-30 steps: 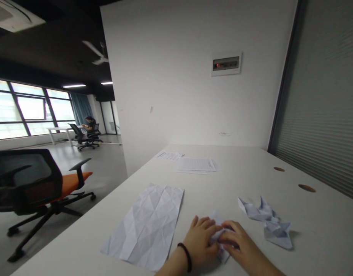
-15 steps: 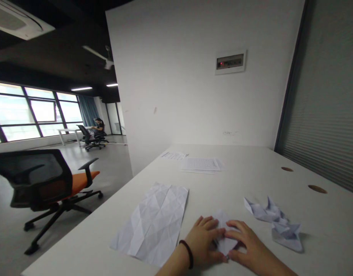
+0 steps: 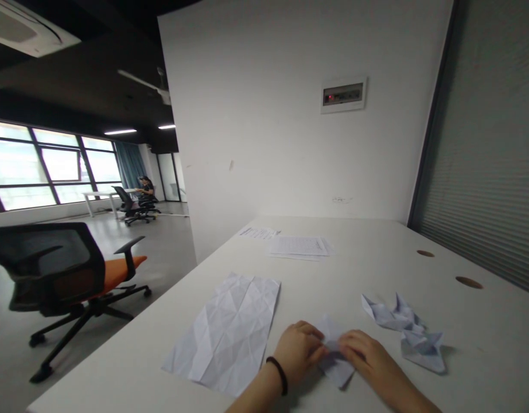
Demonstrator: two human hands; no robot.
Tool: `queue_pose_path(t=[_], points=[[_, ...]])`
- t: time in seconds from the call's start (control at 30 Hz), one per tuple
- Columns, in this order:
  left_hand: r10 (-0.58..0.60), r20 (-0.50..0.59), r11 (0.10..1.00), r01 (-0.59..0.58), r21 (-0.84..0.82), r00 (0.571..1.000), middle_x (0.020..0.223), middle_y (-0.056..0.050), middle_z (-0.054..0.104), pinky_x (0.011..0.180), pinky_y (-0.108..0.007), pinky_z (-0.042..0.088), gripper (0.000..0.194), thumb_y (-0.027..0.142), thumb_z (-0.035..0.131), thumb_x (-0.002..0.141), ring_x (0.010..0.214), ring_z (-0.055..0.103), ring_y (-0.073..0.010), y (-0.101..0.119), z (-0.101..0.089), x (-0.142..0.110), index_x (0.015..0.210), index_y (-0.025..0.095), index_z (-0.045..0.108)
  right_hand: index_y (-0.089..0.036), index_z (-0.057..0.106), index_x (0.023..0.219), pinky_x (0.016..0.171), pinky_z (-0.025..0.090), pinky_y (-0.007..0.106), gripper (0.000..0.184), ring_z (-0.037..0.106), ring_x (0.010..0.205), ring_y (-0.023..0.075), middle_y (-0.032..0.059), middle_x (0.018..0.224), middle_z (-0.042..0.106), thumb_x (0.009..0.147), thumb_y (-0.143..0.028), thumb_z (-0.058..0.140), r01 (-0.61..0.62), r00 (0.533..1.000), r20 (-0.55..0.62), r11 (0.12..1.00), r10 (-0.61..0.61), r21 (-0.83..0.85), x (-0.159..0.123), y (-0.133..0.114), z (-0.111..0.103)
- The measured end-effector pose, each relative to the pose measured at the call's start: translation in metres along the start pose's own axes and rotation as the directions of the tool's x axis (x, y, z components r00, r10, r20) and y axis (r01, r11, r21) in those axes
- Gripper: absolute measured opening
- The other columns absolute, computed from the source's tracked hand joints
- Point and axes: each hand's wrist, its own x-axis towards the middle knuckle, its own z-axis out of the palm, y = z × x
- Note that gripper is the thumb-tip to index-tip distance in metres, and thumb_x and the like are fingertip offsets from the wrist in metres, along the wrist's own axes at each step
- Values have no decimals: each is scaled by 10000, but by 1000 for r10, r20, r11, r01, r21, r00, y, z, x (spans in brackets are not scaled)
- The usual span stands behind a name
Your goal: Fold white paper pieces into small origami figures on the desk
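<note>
A: Where is the workpiece located?

B: The small folded paper (image 3: pixel 338 374) is positioned at the near side of the white table (image 3: pixel 376 264), between the flat creased sheet (image 3: pixel 230 330) and the folded paper shapes (image 3: pixel 421 347).

A: How are the hands set?

B: The left hand (image 3: pixel 299 349) is curled nearly closed, and the left edge of the paper is pinched by it. The right hand (image 3: pixel 366 354) is likewise drawn in, with the right edge gripped. Whether both thumbs are pressed underneath cannot be told.

A: What is changed from half a second ago?

B: The spread fingers are now bunched at mid-length, and the lower part of the paper is left uncovered.

A: What is indicated?

B: In judgement, pressure is concentrated across the middle, where a crease is probably being worked.
</note>
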Motion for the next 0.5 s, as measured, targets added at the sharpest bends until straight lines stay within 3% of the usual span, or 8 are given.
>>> queue_pose_path(t=[0.23,0.5], points=[[-107,-55,994,106,-22,993,800,-15,638,704,-228,397,211,243,498,795,781,538,-151,1,4,5,686,191,670,-191,631,733,723,410,247,257,559,783,169,31,772,630,813,-347,442,-26,997,-68,999,25,-23,2,9,5],[-262,-105,964,254,-84,959,839,-28,600,722,-235,384,176,259,519,759,805,521,-154,2,4,5,686,181,659,-170,614,681,704,414,240,313,554,760,168,44,756,600,808,-391,433,-56,986,-159,998,54,-7,4,16,11]])
